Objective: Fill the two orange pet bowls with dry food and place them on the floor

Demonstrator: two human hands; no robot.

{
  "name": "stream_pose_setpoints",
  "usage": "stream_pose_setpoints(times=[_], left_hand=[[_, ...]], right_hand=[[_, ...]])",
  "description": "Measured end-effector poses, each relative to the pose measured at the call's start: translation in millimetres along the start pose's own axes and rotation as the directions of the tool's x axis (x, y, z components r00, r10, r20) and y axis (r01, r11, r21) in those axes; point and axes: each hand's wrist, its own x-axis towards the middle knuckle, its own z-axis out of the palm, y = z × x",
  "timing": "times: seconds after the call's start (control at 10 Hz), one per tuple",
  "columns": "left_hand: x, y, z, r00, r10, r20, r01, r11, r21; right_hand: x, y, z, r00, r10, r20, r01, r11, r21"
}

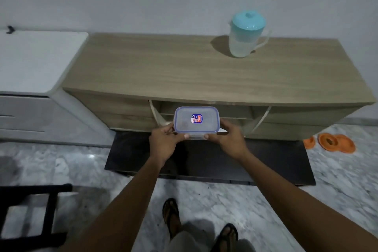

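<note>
Filling has not begun, I judge: your left hand (163, 141) and right hand (227, 139) clasp the lidded box (196, 121). Next, unclip it; bowls (335, 142) lie at right.

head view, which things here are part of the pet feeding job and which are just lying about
For the job: lidded plastic container, gripped by left hand and right hand; orange bowls on the floor.
Lying about: teal-lidded jug, wooden cabinet, white unit, dark mat.
</note>
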Motion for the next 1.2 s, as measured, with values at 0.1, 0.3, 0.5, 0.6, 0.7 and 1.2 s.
stream_pose_setpoints(times=[0.1,0.3,0.5,0.6,0.7,1.2], left_hand=[[20,-27,-12,1.0,-0.029,-0.003,0.029,1.0,0.004],[90,-70,-23,0.997,-0.068,0.021,0.067,0.998,0.017],[184,-113,-9,1.0,-0.003,-0.021,0.003,0.999,0.034],[205,-112,-2,0.998,0.027,-0.065,-0.021,0.996,0.091],[232,-122,8,0.993,0.032,-0.113,-0.017,0.991,0.132],[243,-134,13,0.984,-0.014,-0.177,0.049,0.979,0.198]], right_hand=[[15,21,31,0.998,0.055,0.026,-0.055,0.998,-0.004],[64,53,78,0.989,0.147,-0.025,-0.147,0.989,-0.011],[148,103,118,0.971,0.216,-0.099,-0.207,0.974,0.092],[173,108,122,0.969,0.211,-0.127,-0.204,0.977,0.066],[201,126,131,0.958,0.236,-0.161,-0.222,0.97,0.101],[203,126,153,0.927,0.258,-0.272,-0.26,0.965,0.028]])
